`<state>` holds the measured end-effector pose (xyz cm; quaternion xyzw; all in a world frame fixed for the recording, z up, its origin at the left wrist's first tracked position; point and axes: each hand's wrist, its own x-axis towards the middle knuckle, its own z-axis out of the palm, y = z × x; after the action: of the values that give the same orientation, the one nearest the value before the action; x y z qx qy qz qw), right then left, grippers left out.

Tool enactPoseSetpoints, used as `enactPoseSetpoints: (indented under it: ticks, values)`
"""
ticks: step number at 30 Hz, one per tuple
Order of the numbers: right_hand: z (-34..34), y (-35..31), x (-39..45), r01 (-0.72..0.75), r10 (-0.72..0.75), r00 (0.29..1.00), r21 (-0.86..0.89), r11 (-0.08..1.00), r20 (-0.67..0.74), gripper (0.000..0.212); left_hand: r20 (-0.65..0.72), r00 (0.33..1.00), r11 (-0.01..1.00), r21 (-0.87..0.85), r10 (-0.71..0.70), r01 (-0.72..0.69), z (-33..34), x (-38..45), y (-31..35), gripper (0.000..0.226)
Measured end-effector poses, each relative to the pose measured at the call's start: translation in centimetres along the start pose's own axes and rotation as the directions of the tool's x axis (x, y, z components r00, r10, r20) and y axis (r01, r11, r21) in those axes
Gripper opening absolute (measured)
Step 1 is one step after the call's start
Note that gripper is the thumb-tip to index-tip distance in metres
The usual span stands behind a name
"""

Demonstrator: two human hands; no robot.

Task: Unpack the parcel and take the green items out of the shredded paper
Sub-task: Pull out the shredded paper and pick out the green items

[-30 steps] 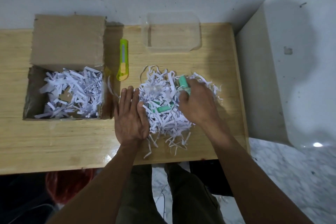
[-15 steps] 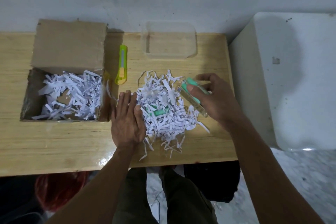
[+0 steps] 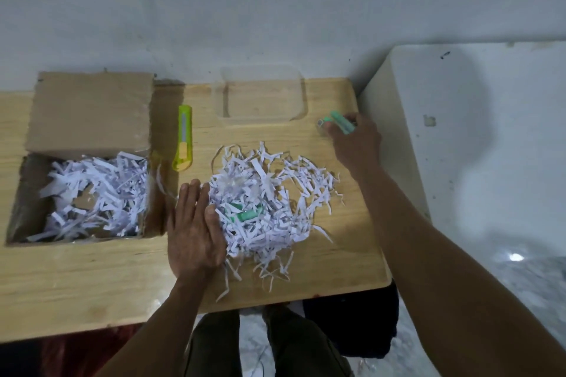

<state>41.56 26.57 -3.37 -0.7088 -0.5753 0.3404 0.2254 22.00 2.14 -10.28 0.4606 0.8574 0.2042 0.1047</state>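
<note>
Holding a green item [image 3: 340, 122] in curled fingers at right of centre, the right hand [image 3: 355, 139] hovers near the worktop's [image 3: 92, 278] edge; it could roll off. Flat left hand [image 3: 193, 223] steadies shredded paper [image 3: 275, 193] hiding another green piece [image 3: 246, 215].

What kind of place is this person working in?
Probably a plain room at home or a small workshop, not a packing line: one small wooden table pushed against a bare painted wall, a white cabinet beside it, and a marble-patterned floor.
</note>
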Motion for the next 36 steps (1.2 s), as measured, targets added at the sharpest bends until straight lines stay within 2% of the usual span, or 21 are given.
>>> enactPoseSetpoints:
  ticks: [2,5,7,10,12,13,14,16,17,18,20,24,29,33,36]
  values:
    - [0.7,0.7,0.5,0.028,-0.028,1.0,-0.045,0.999,0.003,0.04,-0.013,1.0,1.0,0.006,-0.001,0.001,0.1,0.0,0.0,0.059]
    - [1.8,1.8,1.0,0.152,-0.15,0.988,-0.297,0.943,0.029,0.044,-0.012,1.0,1.0,0.011,-0.009,0.009,0.1,0.0,0.0,0.059]
    - [2.2,2.3,0.9,0.168,-0.167,0.985,-0.395,0.903,0.036,0.047,-0.01,1.0,1.0,0.005,-0.012,0.012,0.1,0.0,0.1,0.059]
    - [1.8,1.3,-0.7,0.175,-0.206,0.977,-0.34,0.924,-0.056,0.04,-0.01,1.0,1.0,-0.004,-0.007,0.007,0.2,-0.1,0.1,0.059]
    - [1.1,-0.6,-3.9,0.304,-0.327,0.94,-0.201,0.931,-0.093,0.018,-0.006,1.0,1.0,-0.002,-0.014,0.014,0.2,-0.1,0.1,0.059]
    - [0.8,-1.8,-6.3,0.403,-0.408,0.912,-0.106,0.909,-0.03,0.008,-0.004,1.0,1.0,-0.003,-0.018,0.018,0.3,0.0,0.1,0.059]
    - [0.8,-2.8,-9.0,0.482,-0.478,0.874,-0.018,0.876,0.087,0.009,-0.003,1.0,1.0,-0.005,-0.019,0.019,0.3,0.0,0.1,0.059]
    - [2.0,-3.4,-13.7,0.541,-0.516,0.743,0.072,0.838,0.425,0.012,-0.01,1.0,1.0,-0.012,-0.013,0.013,0.3,0.1,0.1,0.06]
    - [2.9,-3.1,-15.3,0.598,-0.517,0.665,0.031,0.801,0.539,0.015,-0.016,1.0,1.0,-0.021,-0.009,0.009,0.2,0.1,0.0,0.059]
    - [4.1,-2.6,-16.1,0.68,-0.529,0.609,-0.045,0.732,0.591,0.023,-0.02,1.0,1.0,-0.031,-0.007,0.006,0.2,0.1,0.0,0.059]
    - [5.7,-1.5,-16.0,0.776,-0.554,0.569,-0.176,0.605,0.607,0.041,-0.022,1.0,0.999,-0.043,-0.011,0.01,0.1,0.0,0.0,0.058]
    - [6.2,-0.9,-14.2,0.733,-0.479,0.618,-0.237,0.638,0.624,0.057,-0.044,0.999,0.999,-0.039,-0.004,0.002,-0.1,-0.1,0.3,0.057]
    - [6.3,-1.1,-14.0,0.745,-0.438,0.612,-0.295,0.599,0.659,0.053,0.017,0.995,0.991,0.09,0.097,-0.098,0.0,-0.2,0.0,0.054]
    - [5.6,-1.1,-13.8,0.663,-0.395,0.655,-0.238,0.71,0.644,0.041,-0.032,0.994,0.991,0.095,0.103,-0.099,0.5,-0.2,-0.2,0.048]
    - [4.5,-1.3,-13.3,0.487,-0.353,0.719,-0.071,0.87,0.599,0.034,-0.035,0.993,0.987,0.12,0.115,-0.11,0.6,-0.2,-0.4,0.048]
